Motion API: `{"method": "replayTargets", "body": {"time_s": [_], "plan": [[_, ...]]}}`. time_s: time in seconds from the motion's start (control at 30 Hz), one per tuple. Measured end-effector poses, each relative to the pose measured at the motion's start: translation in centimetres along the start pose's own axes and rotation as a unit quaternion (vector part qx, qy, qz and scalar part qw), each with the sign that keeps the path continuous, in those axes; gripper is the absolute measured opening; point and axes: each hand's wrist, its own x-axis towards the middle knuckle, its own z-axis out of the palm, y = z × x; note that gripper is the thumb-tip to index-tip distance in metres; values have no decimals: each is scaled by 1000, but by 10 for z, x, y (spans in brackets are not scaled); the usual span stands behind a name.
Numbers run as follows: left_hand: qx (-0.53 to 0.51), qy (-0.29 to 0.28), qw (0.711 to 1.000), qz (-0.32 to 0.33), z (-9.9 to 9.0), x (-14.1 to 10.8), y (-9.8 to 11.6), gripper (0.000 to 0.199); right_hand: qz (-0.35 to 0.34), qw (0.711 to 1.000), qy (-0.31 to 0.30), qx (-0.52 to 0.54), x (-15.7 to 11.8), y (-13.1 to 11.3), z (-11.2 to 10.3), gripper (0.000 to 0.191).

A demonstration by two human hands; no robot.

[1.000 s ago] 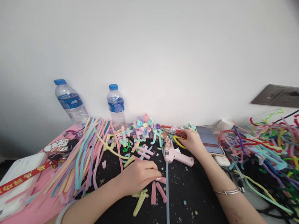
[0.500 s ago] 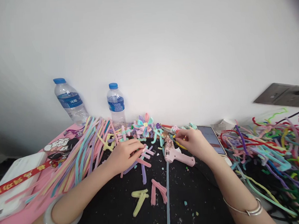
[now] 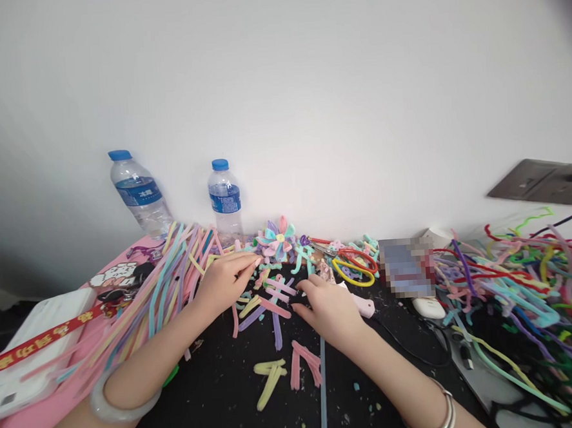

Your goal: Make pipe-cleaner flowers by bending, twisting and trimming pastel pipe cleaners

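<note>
My left hand (image 3: 229, 279) is over the back left of the black work surface, its thumb and fingers pinched near the bundle of pastel fuzzy strips (image 3: 162, 299); what they hold, if anything, is too small to name. My right hand (image 3: 328, 305) hovers over the pink glue gun (image 3: 363, 305), thumb and forefinger apart, with nothing visible between them. Between the hands lie pink and purple fuzzy pieces (image 3: 278, 290). A multicoloured fuzzy flower (image 3: 278, 238) sits behind them. Scissors (image 3: 354, 268) with red and yellow handles lie behind my right hand.
Two water bottles (image 3: 142, 194) (image 3: 225, 198) stand by the wall. Yellow pieces (image 3: 270, 383) and pink pieces (image 3: 305, 361) lie in front, beside a glue stick (image 3: 323, 392). A blurred-out phone (image 3: 408, 268), a cable and tangled strips (image 3: 523, 290) are at right.
My right hand has moved left and forward from beside the scissors, uncovering their handles. My left hand has lifted back and left, away from the pink and purple pieces.
</note>
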Motion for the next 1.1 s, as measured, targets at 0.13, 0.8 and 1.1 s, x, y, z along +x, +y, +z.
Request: {"method": "replayTargets", "body": {"time_s": [0.13,0.8,1.1], "plan": [[-5,-3,1000,-4,4,-2,-3,24,8,999,26,37,-3,-7,15,8],[-24,54,998,-35,7,-6,-4,16,15,996,-10,86,2,15,-16,5],[2,29,998,-53,5,-4,1,20,-67,979,-185,50,-23,-9,-22,20]]}}
